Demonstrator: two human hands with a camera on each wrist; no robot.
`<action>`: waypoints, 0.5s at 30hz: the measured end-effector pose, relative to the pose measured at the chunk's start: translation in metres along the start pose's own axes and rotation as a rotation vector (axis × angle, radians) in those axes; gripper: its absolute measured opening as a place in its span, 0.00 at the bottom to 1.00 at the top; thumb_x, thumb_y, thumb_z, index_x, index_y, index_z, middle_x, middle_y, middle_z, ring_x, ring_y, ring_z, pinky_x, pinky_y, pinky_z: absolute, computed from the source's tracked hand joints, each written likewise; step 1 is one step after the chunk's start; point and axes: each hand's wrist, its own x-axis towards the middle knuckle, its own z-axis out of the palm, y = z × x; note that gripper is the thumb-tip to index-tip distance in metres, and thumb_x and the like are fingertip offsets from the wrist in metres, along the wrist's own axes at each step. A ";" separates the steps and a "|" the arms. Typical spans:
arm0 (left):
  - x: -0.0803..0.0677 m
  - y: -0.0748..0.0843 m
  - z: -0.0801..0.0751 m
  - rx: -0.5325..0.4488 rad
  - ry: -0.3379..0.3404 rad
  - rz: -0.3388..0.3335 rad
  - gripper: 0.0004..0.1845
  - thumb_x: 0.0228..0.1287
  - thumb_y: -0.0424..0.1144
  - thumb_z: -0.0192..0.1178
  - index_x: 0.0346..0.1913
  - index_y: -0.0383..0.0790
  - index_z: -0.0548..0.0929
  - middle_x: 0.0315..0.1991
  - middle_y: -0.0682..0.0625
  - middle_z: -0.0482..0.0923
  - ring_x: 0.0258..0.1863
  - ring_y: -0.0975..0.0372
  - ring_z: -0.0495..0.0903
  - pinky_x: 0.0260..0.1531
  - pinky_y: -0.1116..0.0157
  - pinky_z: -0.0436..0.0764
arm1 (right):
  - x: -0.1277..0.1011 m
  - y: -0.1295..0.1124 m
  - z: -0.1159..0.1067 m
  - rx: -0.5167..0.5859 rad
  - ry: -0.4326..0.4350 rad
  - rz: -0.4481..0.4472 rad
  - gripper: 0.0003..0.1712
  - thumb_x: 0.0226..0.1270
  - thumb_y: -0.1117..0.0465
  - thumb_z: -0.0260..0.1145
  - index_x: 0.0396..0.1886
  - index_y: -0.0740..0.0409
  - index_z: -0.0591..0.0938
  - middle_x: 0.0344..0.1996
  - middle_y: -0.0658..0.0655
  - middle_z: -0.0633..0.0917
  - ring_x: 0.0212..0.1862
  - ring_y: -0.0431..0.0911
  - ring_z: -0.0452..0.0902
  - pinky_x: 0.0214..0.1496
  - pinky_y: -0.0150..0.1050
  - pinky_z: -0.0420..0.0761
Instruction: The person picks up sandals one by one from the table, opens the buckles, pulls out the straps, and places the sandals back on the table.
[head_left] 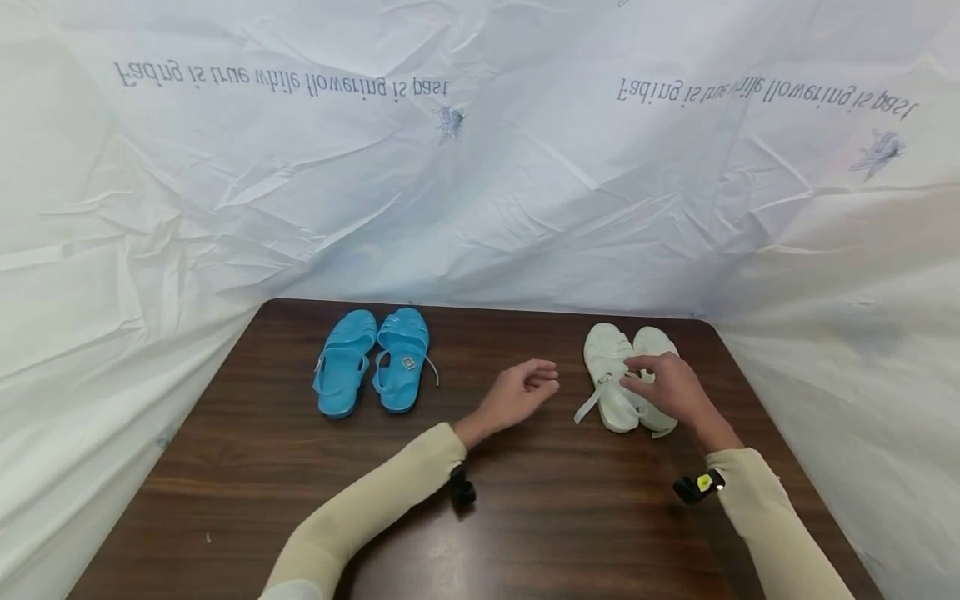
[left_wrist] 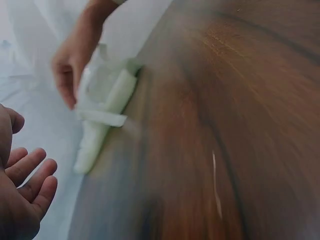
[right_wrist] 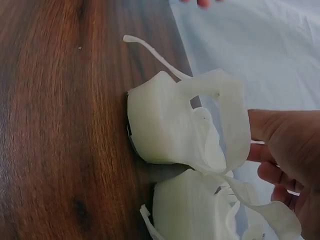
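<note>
A pair of white sandals stands at the right of the table: the left white sandal [head_left: 602,346] and the right white sandal [head_left: 655,340]. Over them hovers my right hand [head_left: 672,388], thumb and fingers apart. In the right wrist view this hand [right_wrist: 295,150] shows behind the raised strap [right_wrist: 235,125], which hides some of its fingertips. A loose strap end [head_left: 587,407] sticks out to the left. My left hand [head_left: 517,394] is in the air left of the white sandals, its fingers loosely bent and holding nothing.
Blue sandals, a left one [head_left: 341,379] and a right one [head_left: 402,392], stand side by side on the brown wooden table [head_left: 525,517]. Behind the table hangs a white printed sheet [head_left: 525,192], which also runs down both sides.
</note>
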 end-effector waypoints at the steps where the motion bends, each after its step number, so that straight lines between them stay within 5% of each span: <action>1: 0.004 0.000 0.007 0.003 -0.018 -0.012 0.23 0.77 0.47 0.59 0.66 0.37 0.79 0.58 0.49 0.84 0.53 0.64 0.84 0.53 0.70 0.80 | 0.000 -0.001 0.000 -0.016 -0.001 -0.006 0.19 0.66 0.59 0.74 0.52 0.66 0.87 0.38 0.61 0.89 0.41 0.60 0.83 0.48 0.62 0.78; 8: 0.028 0.008 0.043 0.017 -0.081 -0.064 0.26 0.78 0.51 0.57 0.68 0.37 0.78 0.57 0.48 0.84 0.51 0.66 0.84 0.47 0.70 0.82 | 0.003 -0.008 -0.005 -0.082 -0.056 0.026 0.16 0.65 0.61 0.74 0.49 0.66 0.89 0.38 0.61 0.90 0.39 0.57 0.84 0.41 0.57 0.81; 15: 0.046 0.014 0.062 0.031 -0.121 -0.130 0.27 0.78 0.52 0.56 0.69 0.37 0.76 0.58 0.47 0.84 0.51 0.65 0.83 0.47 0.71 0.81 | 0.004 -0.011 -0.005 -0.160 -0.106 0.090 0.12 0.67 0.62 0.73 0.46 0.64 0.90 0.36 0.59 0.90 0.39 0.57 0.81 0.37 0.52 0.80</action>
